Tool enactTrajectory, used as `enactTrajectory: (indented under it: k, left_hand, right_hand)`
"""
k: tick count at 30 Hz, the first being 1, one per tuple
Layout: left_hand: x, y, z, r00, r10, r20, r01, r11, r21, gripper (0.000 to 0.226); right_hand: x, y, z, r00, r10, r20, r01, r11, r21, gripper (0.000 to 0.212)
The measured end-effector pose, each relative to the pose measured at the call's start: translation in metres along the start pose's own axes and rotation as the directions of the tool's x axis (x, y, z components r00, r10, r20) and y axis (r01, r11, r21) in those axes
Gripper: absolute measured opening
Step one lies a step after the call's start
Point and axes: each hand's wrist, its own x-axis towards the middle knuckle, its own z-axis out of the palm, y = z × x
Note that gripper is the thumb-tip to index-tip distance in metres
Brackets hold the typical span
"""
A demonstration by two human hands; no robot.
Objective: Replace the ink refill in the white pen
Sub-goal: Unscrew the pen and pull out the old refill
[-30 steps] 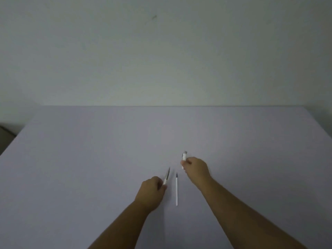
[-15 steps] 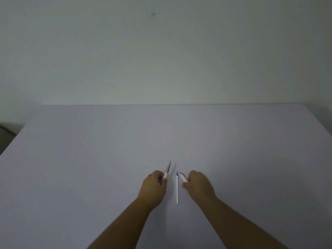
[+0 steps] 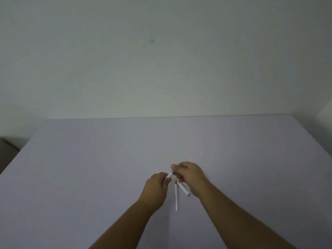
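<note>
My left hand (image 3: 157,188) grips the lower end of the white pen's front half (image 3: 169,175), which points up and to the right. My right hand (image 3: 191,174) pinches the tip end of the same piece, so most of it is hidden by fingers. A thin white ink refill (image 3: 176,197) with a dark tip lies on the table between my wrists, pointing away from me. Just right of it, partly under my right hand, lies the pen's white rear half (image 3: 185,189) at a slant.
The work surface is a wide pale lilac table (image 3: 89,168) against a plain wall. Its far edge runs across the middle of the view, and its left and right edges slant off at the sides. A dark object (image 3: 7,150) sits beyond the left edge.
My right hand laid the pen's rear half down beside the refill, then moved up and left to pinch the tip of the front half held in my left hand.
</note>
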Motion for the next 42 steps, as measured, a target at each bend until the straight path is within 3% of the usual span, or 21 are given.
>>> enactTrajectory:
  k: [5, 10, 14, 19, 22, 26, 30, 35, 38, 42]
  left_hand:
    - [-0.002, 0.007, -0.023, 0.994, -0.038, 0.099, 0.05, 0.991, -0.123, 0.03]
    - [-0.002, 0.02, -0.028, 0.997, -0.046, 0.056, 0.052, 0.992, -0.115, 0.03]
    - [-0.003, 0.024, -0.03, 0.998, -0.056, 0.027, 0.059, 0.99, -0.127, 0.029]
    - [-0.003, 0.029, -0.031, 1.0, -0.024, 0.01, 0.025, 0.995, -0.092, 0.03]
    - [-0.003, 0.029, -0.032, 1.0, -0.026, -0.002, 0.026, 0.997, -0.079, 0.031]
    - [-0.003, 0.031, -0.033, 1.0, -0.022, -0.007, 0.022, 0.996, -0.085, 0.03]
    - [-0.003, 0.033, -0.035, 1.0, -0.023, -0.014, 0.022, 0.997, -0.074, 0.03]
    - [-0.006, 0.035, -0.035, 1.0, -0.016, -0.006, 0.015, 0.996, -0.082, 0.03]
    - [-0.007, 0.035, -0.034, 1.0, -0.02, -0.009, 0.019, 0.997, -0.08, 0.031]
    - [-0.009, 0.035, -0.033, 1.0, -0.027, 0.001, 0.027, 0.996, -0.081, 0.031]
  right_hand:
    - [-0.002, -0.009, -0.012, 0.985, -0.041, 0.167, -0.002, 0.968, 0.25, 0.016]
    - [-0.008, -0.02, -0.01, 0.994, 0.043, 0.104, -0.057, 0.989, 0.138, 0.011]
    - [-0.007, -0.024, -0.014, 0.984, -0.009, 0.179, -0.039, 0.964, 0.263, 0.012]
    - [-0.005, -0.025, -0.012, 0.995, 0.008, 0.099, -0.028, 0.978, 0.205, 0.009]
    - [-0.008, -0.03, -0.013, 0.988, -0.037, 0.15, -0.01, 0.953, 0.304, 0.013]
    - [-0.011, -0.032, -0.009, 0.996, -0.005, 0.085, -0.011, 0.982, 0.187, 0.011]
    - [-0.01, -0.031, -0.008, 0.994, -0.044, 0.102, 0.012, 0.953, 0.302, 0.013]
    - [-0.008, -0.029, -0.012, 0.999, -0.01, 0.053, -0.003, 0.973, 0.229, 0.009]
    - [-0.013, -0.033, -0.013, 0.994, -0.036, 0.105, 0.002, 0.952, 0.306, 0.011]
    - [-0.016, -0.033, -0.01, 0.997, -0.003, 0.072, -0.012, 0.976, 0.217, 0.01]
